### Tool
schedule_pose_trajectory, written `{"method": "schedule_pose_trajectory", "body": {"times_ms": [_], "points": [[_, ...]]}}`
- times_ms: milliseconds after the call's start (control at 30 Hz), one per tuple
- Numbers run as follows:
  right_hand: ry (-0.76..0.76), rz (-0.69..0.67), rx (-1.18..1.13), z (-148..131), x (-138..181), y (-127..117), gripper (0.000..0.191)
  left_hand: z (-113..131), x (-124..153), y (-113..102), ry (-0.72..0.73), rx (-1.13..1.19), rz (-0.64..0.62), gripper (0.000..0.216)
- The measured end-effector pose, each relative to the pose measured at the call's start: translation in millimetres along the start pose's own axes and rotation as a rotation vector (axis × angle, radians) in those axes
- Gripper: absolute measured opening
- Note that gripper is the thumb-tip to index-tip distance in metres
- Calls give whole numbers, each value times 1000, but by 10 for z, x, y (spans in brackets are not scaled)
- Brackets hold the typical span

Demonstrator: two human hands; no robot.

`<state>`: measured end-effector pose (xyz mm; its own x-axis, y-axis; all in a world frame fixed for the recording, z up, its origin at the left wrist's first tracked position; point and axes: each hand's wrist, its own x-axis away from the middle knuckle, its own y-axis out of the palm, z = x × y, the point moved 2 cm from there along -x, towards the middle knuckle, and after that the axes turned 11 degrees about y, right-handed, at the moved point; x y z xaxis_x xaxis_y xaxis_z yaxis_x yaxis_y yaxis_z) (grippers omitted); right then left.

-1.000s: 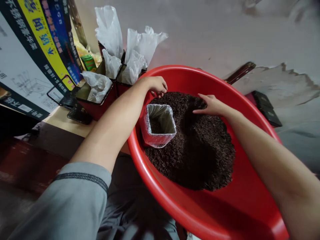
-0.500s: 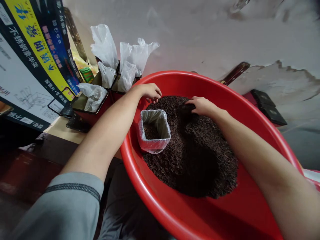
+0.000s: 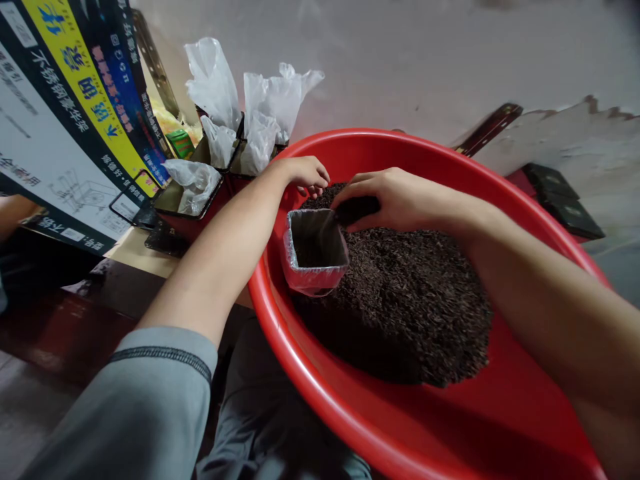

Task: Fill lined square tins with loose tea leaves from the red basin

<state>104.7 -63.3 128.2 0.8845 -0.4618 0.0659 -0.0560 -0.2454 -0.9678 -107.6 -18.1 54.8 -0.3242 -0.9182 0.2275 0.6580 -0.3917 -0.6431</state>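
Note:
A square tin (image 3: 315, 277) lined with clear plastic stands at the left inside a big red tub (image 3: 280, 360), with some dark contents at its bottom. Around it lies a heap of dark brown shreds (image 3: 425, 300) that look like loose tea leaves. My right hand (image 3: 395, 197) is closed around a small dark scoop-like thing (image 3: 356, 211), held at the tin's right rim; its exact shape is hard to make out. Just beyond the tin hangs my left hand (image 3: 309, 175), fingers loosely bent and apart, holding nothing.
Left of the tub stand several tins with white plastic liners (image 3: 213, 80) sticking up. A large printed carton (image 3: 65, 133) leans farther left. Dark flat lids (image 3: 563, 200) lie beyond the tub at right, near a wall. Another person's arm (image 3: 17, 213) shows at the left edge.
My right hand has lifted the dark scoop-like thing out of the heap and brought it left to the tin's rim. The left hand stays near the tin. The view has shifted slightly.

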Motion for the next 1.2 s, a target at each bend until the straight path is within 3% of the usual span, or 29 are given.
{"method": "schedule_pose_trajectory", "body": {"times_ms": [167, 300, 500, 600, 733, 833, 900, 967, 1033, 1200], "points": [[-99, 6, 13, -405, -86, 32, 36, 88, 90, -29, 32, -134, 23, 53], [-160, 13, -16, -494, -108, 129, 32, 117, 106, -62, 33, -241, 21, 53], [-179, 54, -121, -528, 3, 141, 33, 85, 65, -70, 34, -218, 17, 57], [-78, 86, -150, -279, 66, 53, 39, 86, 65, -28, 15, -121, -2, 53], [220, 95, -20, 466, 36, 107, 74, 81, 53, 20, -44, 6, -13, 55], [463, -70, 178, 949, -34, 413, 119, 68, 44, 19, -70, 9, -11, 56], [560, -233, 261, 1074, -63, 671, 132, 58, 46, 10, -67, -6, -18, 56], [573, -289, 324, 1054, -68, 870, 129, 51, 52, 3, -54, -15, -28, 57], [531, -254, 393, 973, -49, 974, 116, 44, 57, 2, -49, -13, -27, 57], [362, -196, 476, 872, 52, 986, 71, 28, 42, -1, -51, -23, -33, 55]]}}
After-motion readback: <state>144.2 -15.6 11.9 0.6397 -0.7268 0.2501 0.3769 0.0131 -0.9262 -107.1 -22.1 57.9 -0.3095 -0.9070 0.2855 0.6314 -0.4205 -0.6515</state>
